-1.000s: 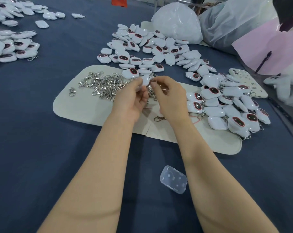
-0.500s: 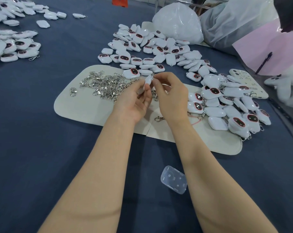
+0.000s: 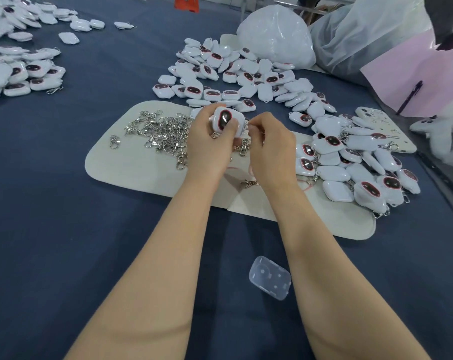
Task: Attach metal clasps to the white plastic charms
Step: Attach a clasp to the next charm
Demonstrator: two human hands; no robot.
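Charm (image 3: 224, 120): white, rounded, with a glossy dark oval face rimmed in red, turned upward; held above the mat (image 3: 142, 165) centre. Left hand (image 3: 207, 146): fingers and thumb curled round it. Right hand (image 3: 269, 149): fingertips pinching a small clasp (image 3: 247, 123) at the charm's right edge. Loose clasps (image 3: 165, 133): heaped on the mat's left half.
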